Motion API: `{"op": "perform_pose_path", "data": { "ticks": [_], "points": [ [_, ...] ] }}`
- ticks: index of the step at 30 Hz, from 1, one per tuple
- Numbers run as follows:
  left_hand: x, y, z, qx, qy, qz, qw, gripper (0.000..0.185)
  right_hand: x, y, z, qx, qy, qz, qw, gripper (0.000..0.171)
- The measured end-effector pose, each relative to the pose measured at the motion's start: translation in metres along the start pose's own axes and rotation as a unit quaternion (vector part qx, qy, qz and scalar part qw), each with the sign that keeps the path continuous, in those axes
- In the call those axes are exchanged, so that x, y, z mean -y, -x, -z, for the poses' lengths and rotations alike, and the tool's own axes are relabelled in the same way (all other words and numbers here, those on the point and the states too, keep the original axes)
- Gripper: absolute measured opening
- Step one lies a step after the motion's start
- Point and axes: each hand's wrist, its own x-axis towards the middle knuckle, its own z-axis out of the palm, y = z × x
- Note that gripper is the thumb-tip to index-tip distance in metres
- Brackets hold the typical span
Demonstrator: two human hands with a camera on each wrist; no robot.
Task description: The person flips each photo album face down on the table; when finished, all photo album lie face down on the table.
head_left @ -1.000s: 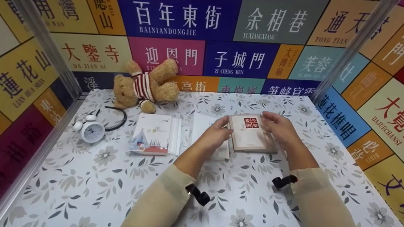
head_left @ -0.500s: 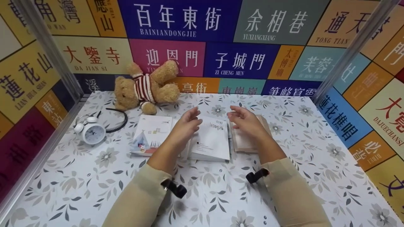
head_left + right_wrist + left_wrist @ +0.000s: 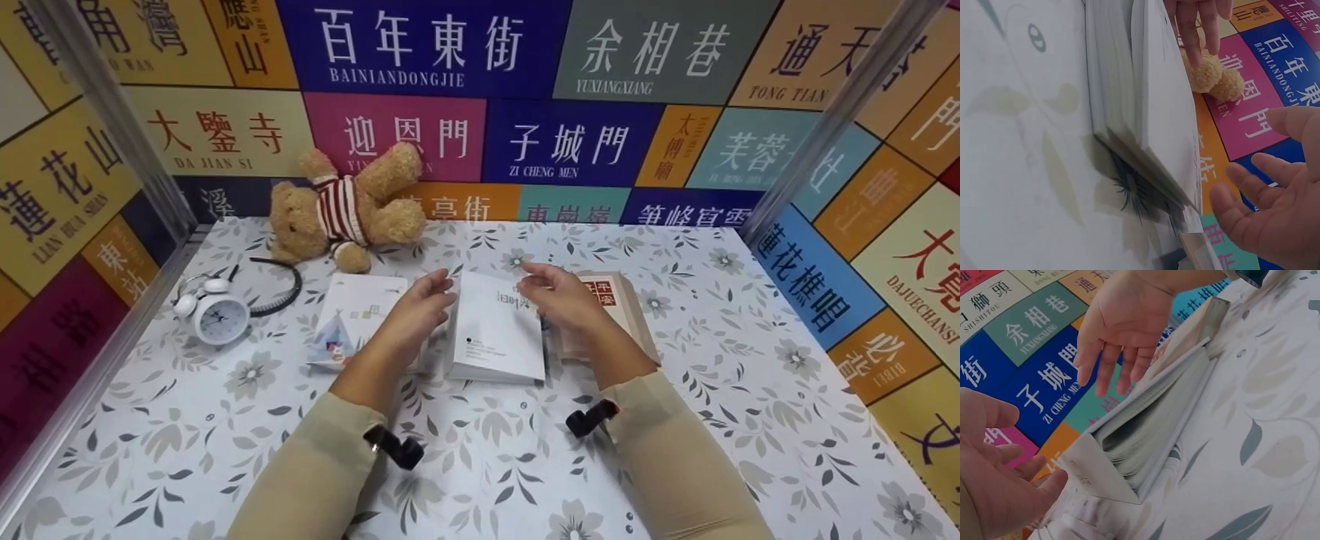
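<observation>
A white paperback book (image 3: 499,337) with a grey printed title lies in the middle of the table, its cover lifted a little off the pages in the left wrist view. My left hand (image 3: 416,311) is held above its left side, fingers relaxed and slightly bent. Over its top right corner is my right hand (image 3: 562,298), loosely bent too and holding nothing. Both palms face each other across the book. Partly behind the right hand and forearm lies a beige book (image 3: 636,319) with red square characters. The left forearm partly covers a book with a tent picture (image 3: 341,315).
A white twin-bell alarm clock (image 3: 221,316) stands at the left, beside a black headband (image 3: 289,296). A teddy bear (image 3: 345,210) in a striped shirt lies against the back wall. Sign-printed walls (image 3: 420,45) enclose the table, which has a floral cloth (image 3: 480,465).
Both hands have moved left, from either side of the beige book to the white book. In the last half second they shift slightly further left. The books stay in place.
</observation>
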Motion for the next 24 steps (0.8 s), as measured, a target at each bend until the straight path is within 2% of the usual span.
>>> {"op": "perform_pose_path", "data": {
  "ticks": [4,7,10,14,17,20,24],
  "points": [
    [0.008,-0.002,-0.002,0.008,-0.006,0.024,0.9997,0.064,-0.001,0.002,-0.005,-0.003,0.023,-0.038,0.999,0.063],
    [0.012,0.0,-0.003,0.022,-0.001,0.045,0.9988,0.066,0.0,0.004,-0.009,0.013,0.024,-0.04,0.999,0.066],
    [0.015,0.001,-0.002,0.033,0.021,0.068,0.997,0.066,0.0,0.007,-0.011,0.044,0.031,-0.025,0.998,0.07],
    [0.016,0.0,0.0,0.029,0.046,0.095,0.994,0.065,-0.004,0.008,-0.014,0.087,0.03,0.004,0.996,0.074],
    [0.015,0.0,0.002,0.011,0.041,0.103,0.9938,0.065,-0.008,0.005,-0.017,0.102,0.013,0.013,0.995,0.073],
    [0.015,-0.001,0.002,0.001,0.03,0.106,0.9939,0.067,-0.008,0.004,-0.02,0.094,0.003,0.0,0.996,0.072],
    [0.016,-0.001,0.0,0.003,0.017,0.095,0.9953,0.067,-0.004,0.006,-0.021,0.078,0.037,-0.015,0.996,0.073]
  ]
}}
